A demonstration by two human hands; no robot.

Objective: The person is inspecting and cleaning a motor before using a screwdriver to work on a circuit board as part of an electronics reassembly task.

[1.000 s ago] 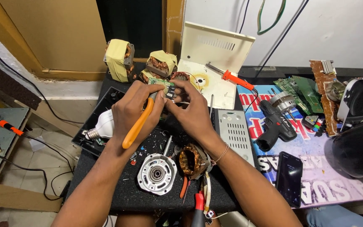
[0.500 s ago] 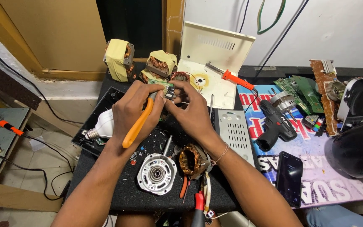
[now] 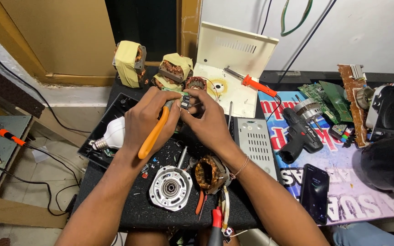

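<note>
My left hand (image 3: 149, 116) grips an orange-handled screwdriver (image 3: 153, 133), its tip pointed up at a small dark electrical part (image 3: 185, 101). My right hand (image 3: 206, 119) pinches that part from the right, over a black mat (image 3: 137, 207). Both hands meet above the mat's far half. Just below them lie a round silver motor end cap (image 3: 170, 187) and a copper-wound motor stator (image 3: 211, 173).
Yellow-taped transformers (image 3: 127, 63) and a cream metal cover (image 3: 234, 50) stand at the back. A white bulb (image 3: 110, 135), a grey vented plate (image 3: 254, 143), a black cordless drill (image 3: 299, 132), a phone (image 3: 314, 186), circuit boards (image 3: 327, 96) and another orange screwdriver (image 3: 257, 85) lie around.
</note>
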